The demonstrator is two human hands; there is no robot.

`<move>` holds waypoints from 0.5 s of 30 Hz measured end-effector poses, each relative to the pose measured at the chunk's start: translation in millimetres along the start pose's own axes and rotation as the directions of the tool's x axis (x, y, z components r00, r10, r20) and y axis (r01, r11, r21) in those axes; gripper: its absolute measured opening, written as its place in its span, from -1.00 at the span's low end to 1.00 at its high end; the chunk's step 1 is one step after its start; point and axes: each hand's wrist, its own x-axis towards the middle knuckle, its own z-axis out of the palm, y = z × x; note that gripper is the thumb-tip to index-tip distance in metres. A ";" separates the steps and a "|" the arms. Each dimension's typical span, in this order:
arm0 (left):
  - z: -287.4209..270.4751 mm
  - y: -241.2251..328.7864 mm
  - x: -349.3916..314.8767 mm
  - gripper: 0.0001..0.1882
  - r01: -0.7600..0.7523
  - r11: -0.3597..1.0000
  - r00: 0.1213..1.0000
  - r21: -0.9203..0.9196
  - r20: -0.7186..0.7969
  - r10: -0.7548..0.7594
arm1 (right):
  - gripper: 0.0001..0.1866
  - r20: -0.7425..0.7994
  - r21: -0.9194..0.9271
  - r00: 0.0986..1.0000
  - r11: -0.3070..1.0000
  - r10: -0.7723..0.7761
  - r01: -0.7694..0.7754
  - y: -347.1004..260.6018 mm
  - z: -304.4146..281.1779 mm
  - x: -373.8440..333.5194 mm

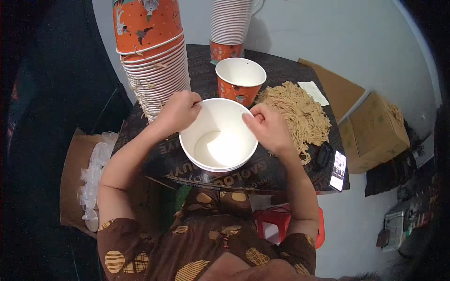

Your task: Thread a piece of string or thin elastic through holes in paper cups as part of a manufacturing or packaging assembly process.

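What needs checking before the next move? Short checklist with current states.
1. White-lined cup held at both sides: ok; left hand and right hand are at opposite sides of its rim.
2. Cup mouth facing up: ok; no contents visible inside.
3. Only one cup in hand: cannot tell; its walls hide any nested one.
4. Inverted cup stack free of strands: not ok; tan strands cling among the rims.
5. Tan strand pile clear of the right hand: cannot tell; they overlap in this view.
6. Phone well in from the table edge: not ok; it lies near the corner.
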 end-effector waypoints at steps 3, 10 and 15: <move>5.8 1.1 4.0 -0.75 0.111 0.952 0.993 -0.284 0.002 -0.115 | -0.65 -0.059 -0.179 0.995 0.982 -0.080 0.068 -12.2 -2.4 -17.4; 47.3 -23.3 -44.3 -0.32 -0.399 0.408 0.914 -0.822 -0.394 0.100 | -0.54 0.293 -0.234 0.587 0.539 -0.755 0.809 -12.8 -7.6 -48.8; 82.7 -3.9 -102.5 0.57 -0.374 0.660 0.922 -0.652 -0.340 0.186 | -0.77 0.443 -0.264 0.608 0.553 -0.659 0.791 -19.7 -1.1 -59.8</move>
